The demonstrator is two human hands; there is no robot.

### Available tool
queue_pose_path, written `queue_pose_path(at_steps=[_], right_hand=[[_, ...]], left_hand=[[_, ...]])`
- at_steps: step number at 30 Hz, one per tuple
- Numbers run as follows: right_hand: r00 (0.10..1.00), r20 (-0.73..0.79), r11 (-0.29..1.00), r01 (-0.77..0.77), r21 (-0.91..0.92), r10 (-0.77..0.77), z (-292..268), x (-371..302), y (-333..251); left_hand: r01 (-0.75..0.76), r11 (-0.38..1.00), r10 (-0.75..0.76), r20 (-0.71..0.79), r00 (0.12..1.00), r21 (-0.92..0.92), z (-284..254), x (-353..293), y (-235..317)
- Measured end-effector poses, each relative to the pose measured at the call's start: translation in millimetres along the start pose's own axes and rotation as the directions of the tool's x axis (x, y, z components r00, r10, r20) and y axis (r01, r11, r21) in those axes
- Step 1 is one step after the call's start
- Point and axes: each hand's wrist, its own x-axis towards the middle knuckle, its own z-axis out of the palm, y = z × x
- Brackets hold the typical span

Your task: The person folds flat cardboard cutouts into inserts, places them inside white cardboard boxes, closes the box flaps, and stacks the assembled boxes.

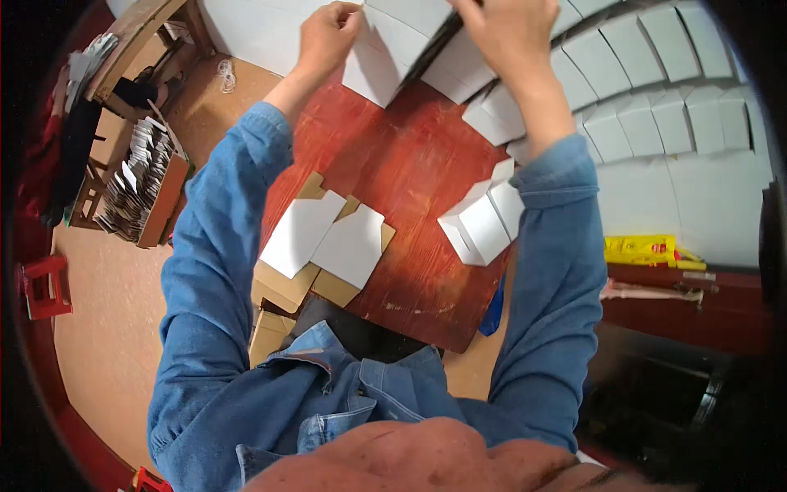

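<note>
At the top of the head view my left hand (329,37) is closed, its fingertips pinched at the edge of a white carton box (373,70). My right hand (516,37) reaches up over neighbouring white boxes (459,70). Its thumb points toward the dark gap between them, and the frame's upper edge cuts off the other fingers. Flat white-and-brown carton blanks (348,246) lie overlapped on the red table (402,189), near my body. Right of them, folded white boxes (484,221) stand partly behind my right sleeve.
Rows of white boxes (631,61) are stacked along the right back. A yellow packet (639,249) lies at the right. On the left, an open carton (164,201) holds many flat pieces beside a wooden bench (131,49); a red stool (45,287) is on the floor.
</note>
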Motion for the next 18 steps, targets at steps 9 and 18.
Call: queue_pose_path(at_steps=[9,18], right_hand=[[0.954,0.118,0.876,-0.299,0.377,0.275,-12.8,-201.6,147.5],[0.651,0.607,0.595,-0.730,0.336,0.456,55.1,-358.2,137.7]], left_hand=[[-0.071,0.995,0.029,0.511,0.859,0.064,22.5,-113.6,-24.3],[0.479,0.875,-0.223,0.935,0.275,0.067,96.5,-238.5,79.4]])
